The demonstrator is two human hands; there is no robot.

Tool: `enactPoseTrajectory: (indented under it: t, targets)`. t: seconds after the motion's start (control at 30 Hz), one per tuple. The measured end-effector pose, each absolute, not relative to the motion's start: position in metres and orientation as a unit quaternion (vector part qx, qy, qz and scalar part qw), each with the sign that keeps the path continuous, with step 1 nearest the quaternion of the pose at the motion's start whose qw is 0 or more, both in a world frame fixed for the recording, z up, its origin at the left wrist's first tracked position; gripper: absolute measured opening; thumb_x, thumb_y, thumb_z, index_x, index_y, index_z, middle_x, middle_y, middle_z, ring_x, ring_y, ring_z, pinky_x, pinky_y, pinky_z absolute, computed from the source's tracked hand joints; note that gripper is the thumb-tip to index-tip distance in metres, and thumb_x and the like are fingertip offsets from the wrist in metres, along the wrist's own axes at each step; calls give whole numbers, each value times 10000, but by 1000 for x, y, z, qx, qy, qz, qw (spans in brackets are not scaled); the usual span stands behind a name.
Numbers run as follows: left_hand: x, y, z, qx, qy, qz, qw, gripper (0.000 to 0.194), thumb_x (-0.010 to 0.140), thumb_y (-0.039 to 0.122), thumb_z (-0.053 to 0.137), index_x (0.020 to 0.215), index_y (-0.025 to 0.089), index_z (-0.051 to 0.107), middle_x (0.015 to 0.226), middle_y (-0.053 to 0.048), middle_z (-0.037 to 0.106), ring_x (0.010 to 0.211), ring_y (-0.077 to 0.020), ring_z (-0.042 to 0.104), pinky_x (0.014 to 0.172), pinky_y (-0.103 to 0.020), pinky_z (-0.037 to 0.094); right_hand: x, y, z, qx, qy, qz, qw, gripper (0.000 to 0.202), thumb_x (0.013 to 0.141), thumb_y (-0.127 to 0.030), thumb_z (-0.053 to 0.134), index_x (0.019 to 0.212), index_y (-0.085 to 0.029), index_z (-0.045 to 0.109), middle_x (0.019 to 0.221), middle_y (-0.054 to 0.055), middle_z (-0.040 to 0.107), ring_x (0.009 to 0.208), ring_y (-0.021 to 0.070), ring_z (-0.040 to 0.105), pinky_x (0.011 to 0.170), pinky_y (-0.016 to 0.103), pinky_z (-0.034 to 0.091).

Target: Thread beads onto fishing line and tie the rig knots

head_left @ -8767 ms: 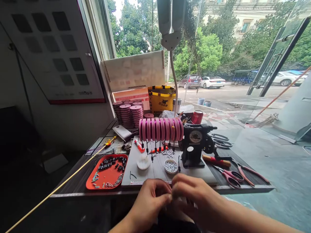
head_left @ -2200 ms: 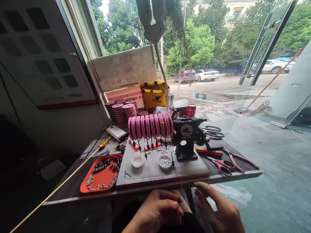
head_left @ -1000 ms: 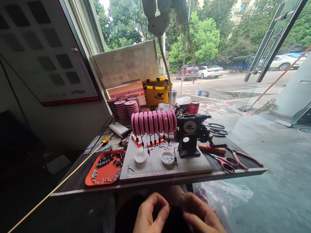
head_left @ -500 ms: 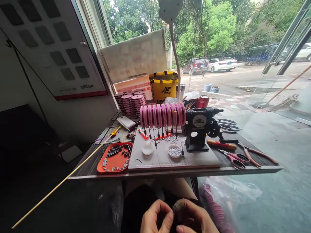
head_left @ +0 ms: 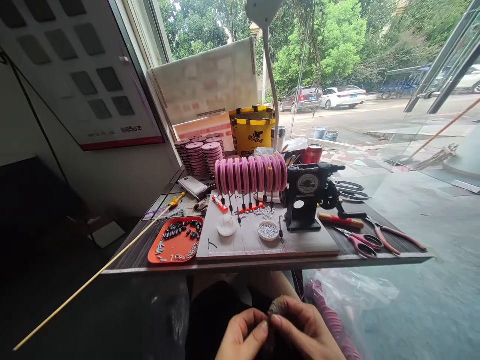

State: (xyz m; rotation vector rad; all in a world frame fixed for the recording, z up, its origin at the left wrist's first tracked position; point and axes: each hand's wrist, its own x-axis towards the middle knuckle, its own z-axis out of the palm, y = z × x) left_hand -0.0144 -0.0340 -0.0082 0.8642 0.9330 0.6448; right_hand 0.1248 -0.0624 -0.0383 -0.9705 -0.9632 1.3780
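Low in the view, over the lap, my left hand (head_left: 245, 334) and my right hand (head_left: 303, 327) meet fingertip to fingertip. Both are closed in a pinch; what they grip is too small to make out. A brownish wrap covers my right index fingertip. Beyond them, on the table, a row of pink spools (head_left: 251, 175) sits on a black hand-cranked winder (head_left: 305, 197). Black clips hang below the spools over a pale board (head_left: 240, 247). On it lie a round dish of silvery beads (head_left: 268, 231), loose beads and a small white dish (head_left: 226, 227).
An orange tray (head_left: 176, 242) of small parts is at left, beside a long thin rod (head_left: 93, 277). Scissors (head_left: 362, 245) and pliers (head_left: 393, 237) lie at right. Behind stand stacked spools (head_left: 198, 157), a yellow bag (head_left: 255, 135) and a red can (head_left: 312, 155).
My right thumb has risen to meet the fingertips, and my right hand has closed into a pinch beside my left hand. The table appears slightly higher in view.
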Motion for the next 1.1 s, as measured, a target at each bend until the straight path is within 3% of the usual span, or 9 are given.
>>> enactPoseTrajectory:
  t: [0.1,0.27,0.5,0.73,0.9,1.1]
  targets:
    - [-14,-32,-10,349,395,272,805,430,557,511,762,630,109,627,516,34,504,469,-51,395,484,-180,267,126,-61,-38,-375,-362,644,561,330,722,-452,673,668,-153,545,572,-21,474,524,91,412,474,204,322]
    - [-14,-31,-13,362,405,269,796,439,546,518,766,639,121,605,517,23,534,496,-66,433,508,-185,285,127,-61,-30,-330,-307,700,554,306,703,-389,721,673,-135,554,556,-44,431,509,59,370,472,176,274]
    - [-14,-26,-6,417,389,244,785,453,573,538,739,572,141,523,489,41,471,454,-53,353,463,-196,217,128,-59,-30,-336,-326,683,560,289,725,-372,710,664,-131,563,530,-59,407,490,46,315,457,172,235]
    - [-14,-28,-11,399,390,290,778,397,558,467,781,551,115,598,503,16,522,497,-71,424,516,-201,293,127,-58,-35,-360,-319,693,536,328,690,-422,721,679,-133,567,541,-45,445,500,64,373,492,196,291]
    - [-13,-30,-13,321,370,311,815,335,542,403,813,569,112,648,502,-4,581,475,-68,467,516,-194,321,133,-59,-29,-407,-326,666,534,454,597,-465,773,891,-146,642,636,-22,522,535,82,448,528,212,349]
    - [-12,-31,-10,292,379,310,822,321,527,384,827,557,116,652,499,6,578,487,-70,510,536,-185,354,135,-62,-27,-358,-344,699,515,328,661,-398,750,815,-127,650,631,-7,561,550,84,474,526,204,341]
